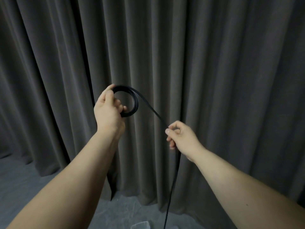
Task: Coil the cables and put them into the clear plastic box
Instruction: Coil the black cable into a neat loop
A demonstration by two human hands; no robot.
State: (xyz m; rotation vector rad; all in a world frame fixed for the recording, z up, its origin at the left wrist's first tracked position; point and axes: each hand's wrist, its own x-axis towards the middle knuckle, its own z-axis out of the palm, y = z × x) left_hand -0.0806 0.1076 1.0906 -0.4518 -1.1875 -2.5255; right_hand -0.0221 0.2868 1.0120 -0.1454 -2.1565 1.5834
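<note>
At the bottom edge, nearest the camera, a corner of the clear box (141, 225) shows on the grey floor (21, 184); only a sliver is in view, so what it holds cannot be told. Just beside it the loose tail of the black cable (172, 184) runs off the bottom of the view, so an unknown length is still uncoiled.

Up from there, the right hand (182, 138) pinches the cable between thumb and forefinger, the other fingers (171, 145) curled loosely under. From that pinch the tail hangs nearly straight down, and a taut stretch climbs up and to the left toward the coil.

Farther out, the left hand (108, 109) holds the coil (132, 103) upright. The thumb presses on the top of the loop and the fingers curl through its middle, gripping the bundled turns on the near side. Several turns lie stacked close together, neat and roughly round.

Behind both hands hangs a dark pleated curtain (214, 63) that reaches the floor.

As a judgement, the task is in its early-to-middle part. This cable is partly wound, with a few loops made and more length to draw in. What is left is to feed the taut stretch round as another turn, go on until the tail is used up, then lower the finished coil into the box. Whether other cables wait to be coiled cannot be told, since none shows.
</note>
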